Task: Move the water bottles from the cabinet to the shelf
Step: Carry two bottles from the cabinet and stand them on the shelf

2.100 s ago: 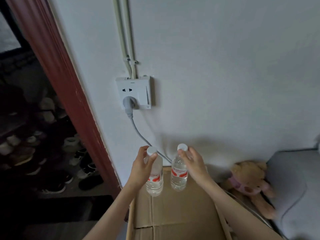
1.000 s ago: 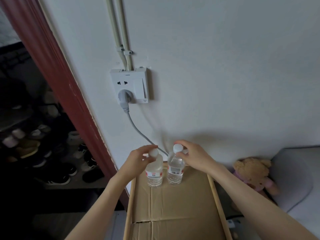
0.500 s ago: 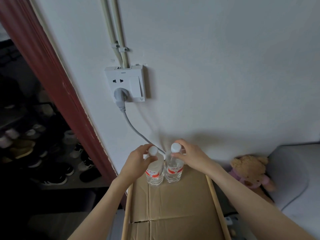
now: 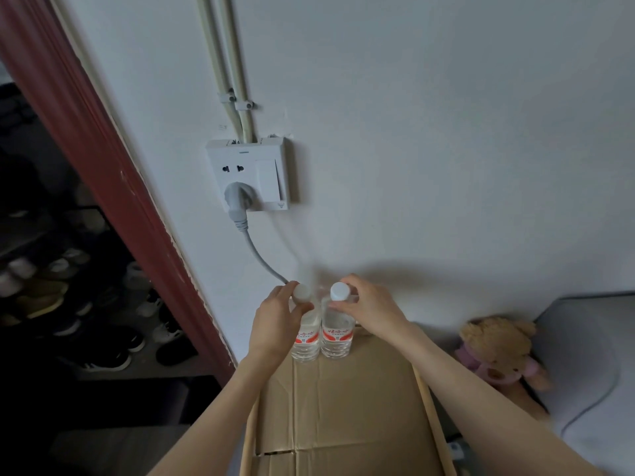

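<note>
Two clear water bottles with white caps and red labels stand upright side by side at the far end of a cardboard-lined shelf [image 4: 360, 417], close to the wall. My left hand [image 4: 275, 324] grips the neck of the left bottle [image 4: 305, 341] just under its cap. My right hand [image 4: 371, 309] pinches the neck of the right bottle [image 4: 338, 338] below the cap. The two bottles touch each other.
A white wall socket [image 4: 249, 173] with a grey plug and cable [image 4: 257, 255] hangs above the bottles. A red door frame [image 4: 103, 173] stands at left, with shoes [image 4: 68, 304] on a dark rack beyond. A teddy bear [image 4: 498, 348] leans on a grey cushion [image 4: 591, 372] at right.
Both bottles came down from the air onto the cardboard and slid back toward the wall, closer together. My hands stayed on their necks.
</note>
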A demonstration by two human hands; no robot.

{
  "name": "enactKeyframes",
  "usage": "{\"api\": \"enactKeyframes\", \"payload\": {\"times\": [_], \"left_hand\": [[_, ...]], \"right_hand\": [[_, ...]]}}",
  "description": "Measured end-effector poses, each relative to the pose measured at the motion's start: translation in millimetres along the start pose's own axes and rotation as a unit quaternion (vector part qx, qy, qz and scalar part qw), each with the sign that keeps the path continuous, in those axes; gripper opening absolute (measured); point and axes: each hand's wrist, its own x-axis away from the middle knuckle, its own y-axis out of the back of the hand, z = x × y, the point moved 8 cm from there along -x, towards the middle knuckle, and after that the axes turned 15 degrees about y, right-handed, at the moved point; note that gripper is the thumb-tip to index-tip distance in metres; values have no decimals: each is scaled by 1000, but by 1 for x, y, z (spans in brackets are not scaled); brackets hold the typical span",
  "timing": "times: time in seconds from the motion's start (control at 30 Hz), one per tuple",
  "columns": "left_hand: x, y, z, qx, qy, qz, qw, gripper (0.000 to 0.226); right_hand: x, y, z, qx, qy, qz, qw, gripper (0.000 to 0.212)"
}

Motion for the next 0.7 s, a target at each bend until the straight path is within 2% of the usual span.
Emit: {"api": "enactKeyframes", "payload": {"times": [0.2,0.33,0.47,0.53,0.7], "left_hand": [[7,4,13,100,17,4,995,36],[12,2,28,153,23,17,988,37],[13,-8,53,182,59,35,981,56],[13,-21,70,185,90,57,977,60],[11,-62,111,107,154,115,976,65]], "right_hand": [[1,-4,-10,-10,-9,-3,1000,43],[11,-11,-24,-121,-34,-28,992,58],[36,-29,-52,-232,-81,-66,967,85],[48,-46,-69,-233,-113,-40,965,95],[53,-84,-106,-192,-159,52,967,121]]}}
